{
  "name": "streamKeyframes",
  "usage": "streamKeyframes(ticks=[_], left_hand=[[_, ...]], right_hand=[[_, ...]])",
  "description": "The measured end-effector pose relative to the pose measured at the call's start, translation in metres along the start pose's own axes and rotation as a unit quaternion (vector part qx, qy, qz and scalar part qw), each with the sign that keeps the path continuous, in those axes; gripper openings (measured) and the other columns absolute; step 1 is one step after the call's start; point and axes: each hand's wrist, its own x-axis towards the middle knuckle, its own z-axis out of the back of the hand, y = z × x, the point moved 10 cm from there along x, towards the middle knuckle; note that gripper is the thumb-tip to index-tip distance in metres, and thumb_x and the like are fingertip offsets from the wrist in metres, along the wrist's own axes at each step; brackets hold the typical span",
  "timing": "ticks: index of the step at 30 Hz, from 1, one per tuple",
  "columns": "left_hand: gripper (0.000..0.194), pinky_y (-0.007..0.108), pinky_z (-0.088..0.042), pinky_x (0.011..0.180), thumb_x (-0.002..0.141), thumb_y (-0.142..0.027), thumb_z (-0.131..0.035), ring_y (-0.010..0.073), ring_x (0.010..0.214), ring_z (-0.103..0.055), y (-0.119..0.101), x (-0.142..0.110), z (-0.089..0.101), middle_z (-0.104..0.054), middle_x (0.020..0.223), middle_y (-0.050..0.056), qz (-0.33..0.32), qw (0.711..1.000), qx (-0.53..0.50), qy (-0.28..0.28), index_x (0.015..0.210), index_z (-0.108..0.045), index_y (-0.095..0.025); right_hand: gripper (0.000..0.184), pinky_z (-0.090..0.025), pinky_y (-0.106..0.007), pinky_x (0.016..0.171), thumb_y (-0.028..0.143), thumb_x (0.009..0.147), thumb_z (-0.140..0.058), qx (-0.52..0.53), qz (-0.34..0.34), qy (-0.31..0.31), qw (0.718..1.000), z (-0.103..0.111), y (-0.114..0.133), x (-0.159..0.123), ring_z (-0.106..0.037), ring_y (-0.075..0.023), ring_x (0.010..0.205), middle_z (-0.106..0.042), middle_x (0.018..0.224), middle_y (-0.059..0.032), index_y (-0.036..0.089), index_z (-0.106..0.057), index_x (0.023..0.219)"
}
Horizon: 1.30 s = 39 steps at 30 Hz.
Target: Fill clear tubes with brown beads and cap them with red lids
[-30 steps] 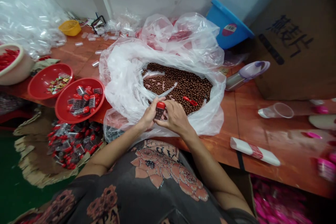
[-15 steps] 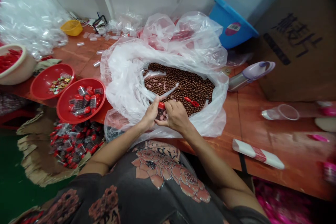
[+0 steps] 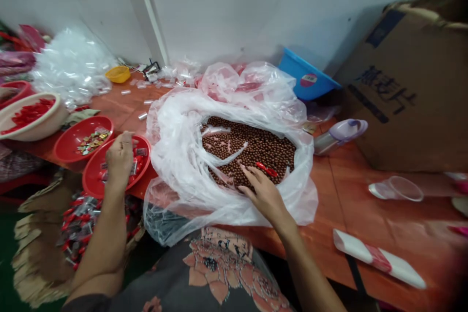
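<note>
- Looking down at a reddish wooden surface (image 3: 331, 195) with both bare hands out over it, well apart from each other.
- Left hand (image 3: 120, 160): hanging over the near red plate (image 3: 91, 186) at the left, fingers bunched up into a narrow grip. Can't tell if there's anything tiny pinched in there.
- That plate is loaded with red-capped packs (image 3: 136, 153), partly hidden behind the hand.
- Right hand (image 3: 263, 196): grip wide open, fingers spread, with the fingertips (image 3: 244, 169) right at the edge of the brown beads (image 3: 248, 148).
- Those beads sit in a big heap inside a clear plastic bag (image 3: 164, 156), its rim bunched up around them.
- A little red plastic piece (image 3: 266, 169) lies on the beads, just past the right fingertips.
- Far left: a second red plate (image 3: 69, 148) with small colorful packets, plus a cream bowl (image 3: 47, 126) of red bits.
- Near left, below the surface edge: more red-capped packs (image 3: 84, 234) on torn cardboard (image 3: 32, 263).
- Far side: a blue basin (image 3: 307, 78), a yellow basket (image 3: 118, 74) and scattered small clear tubes (image 3: 142, 116).
- Right side: a printed cardboard box (image 3: 398, 92), a clear plastic cup (image 3: 397, 189) on its side, and a white-and-red roll (image 3: 378, 261).
</note>
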Motion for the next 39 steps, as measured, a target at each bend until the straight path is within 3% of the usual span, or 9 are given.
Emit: streamKeyframes(ticks=[3, 5, 8, 11, 14, 17, 28, 33, 39], left_hand=[[0.036, 0.041, -0.045, 0.095, 0.098, -0.044, -0.044, 0.0246, 0.103, -0.06, -0.023, 0.011, 0.021, -0.069, 0.102, 0.007, -0.089, 0.987, 0.086, -0.105, 0.105, -0.069, -0.019], [0.031, 0.038, -0.045, 0.098, 0.097, -0.038, -0.046, 0.0226, 0.105, -0.06, -0.054, 0.01, -0.007, -0.068, 0.106, 0.008, -0.15, 0.984, 0.047, -0.084, 0.105, -0.069, -0.018], [0.024, 0.031, -0.047, 0.093, 0.094, -0.026, -0.049, 0.0192, 0.101, -0.062, -0.099, 0.011, -0.109, -0.068, 0.106, 0.008, -0.213, 0.968, -0.01, 0.128, 0.103, -0.07, -0.019], [0.028, 0.031, -0.046, 0.095, 0.088, -0.012, -0.049, 0.0199, 0.102, -0.062, -0.106, 0.023, -0.214, -0.068, 0.106, 0.01, -0.196, 0.934, 0.069, 0.289, 0.103, -0.072, -0.017], [0.03, 0.034, -0.045, 0.096, 0.083, -0.009, -0.054, 0.0238, 0.106, -0.062, -0.087, 0.054, -0.279, -0.069, 0.106, 0.014, -0.15, 0.919, 0.177, 0.318, 0.105, -0.073, -0.014], [0.031, 0.037, -0.044, 0.096, 0.081, -0.018, -0.064, 0.0285, 0.108, -0.061, -0.076, 0.075, -0.315, -0.07, 0.108, 0.015, -0.139, 0.912, 0.22, 0.316, 0.11, -0.073, -0.014], [0.032, 0.042, -0.039, 0.1, 0.084, -0.03, -0.065, 0.0325, 0.114, -0.055, -0.076, 0.067, -0.367, -0.069, 0.113, 0.015, -0.213, 0.865, 0.26, 0.374, 0.112, -0.072, -0.016], [0.055, 0.035, -0.043, 0.094, 0.069, -0.025, -0.081, 0.0254, 0.105, -0.057, -0.085, 0.054, -0.371, -0.066, 0.113, 0.013, -0.24, 0.844, 0.217, 0.428, 0.12, -0.066, -0.011], [0.028, 0.031, -0.047, 0.082, 0.063, -0.028, -0.084, 0.0223, 0.088, -0.061, -0.109, 0.024, -0.352, -0.066, 0.093, 0.009, -0.229, 0.863, 0.119, 0.435, 0.083, -0.072, -0.011]], right_hand=[[0.045, -0.051, -0.05, 0.1, 0.036, 0.096, -0.05, -0.027, -0.026, -0.019, 0.999, 0.001, -0.027, -0.001, -0.058, -0.0314, 0.122, -0.059, 0.132, -0.0182, 0.018, -0.052, 0.138], [0.04, -0.052, -0.05, 0.098, 0.033, 0.097, -0.047, -0.055, -0.042, -0.037, 0.997, 0.002, -0.041, -0.001, -0.059, -0.0325, 0.118, -0.06, 0.129, -0.0189, 0.017, -0.057, 0.132], [0.037, -0.052, -0.052, 0.094, 0.025, 0.096, -0.044, -0.112, -0.075, -0.045, 0.99, 0.0, -0.061, -0.004, -0.061, -0.0333, 0.109, -0.061, 0.126, -0.0214, 0.014, -0.061, 0.126], [0.04, -0.052, -0.05, 0.091, 0.015, 0.095, -0.038, -0.148, -0.093, -0.024, 0.984, -0.011, -0.079, -0.009, -0.062, -0.0313, 0.1, -0.062, 0.124, -0.0225, 0.012, -0.062, 0.126], [0.04, -0.053, -0.047, 0.088, 0.013, 0.095, -0.035, -0.133, -0.102, -0.002, 0.986, -0.024, -0.092, -0.014, -0.061, -0.0283, 0.095, -0.065, 0.116, -0.0198, 0.012, -0.064, 0.122], [0.038, -0.053, -0.046, 0.09, 0.017, 0.096, -0.038, -0.094, -0.117, -0.015, 0.989, -0.028, -0.103, -0.019, -0.06, -0.0278, 0.098, -0.064, 0.112, -0.0179, 0.011, -0.063, 0.123], [0.034, -0.049, -0.049, 0.095, 0.029, 0.096, -0.045, 0.121, -0.219, -0.096, 0.963, -0.003, -0.105, -0.028, -0.058, -0.0274, 0.103, -0.061, 0.108, -0.0137, 0.019, -0.062, 0.124], [0.02, -0.049, -0.039, 0.094, 0.037, 0.091, -0.059, 0.292, -0.27, -0.186, 0.898, 0.019, -0.097, -0.037, -0.061, -0.022, 0.101, -0.065, 0.106, -0.0072, 0.022, -0.068, 0.102], [0.019, -0.047, -0.035, 0.089, 0.037, 0.081, -0.071, 0.346, -0.34, -0.257, 0.836, 0.024, -0.107, -0.068, -0.06, -0.0188, 0.092, -0.064, 0.095, -0.0023, 0.021, -0.065, 0.091]])
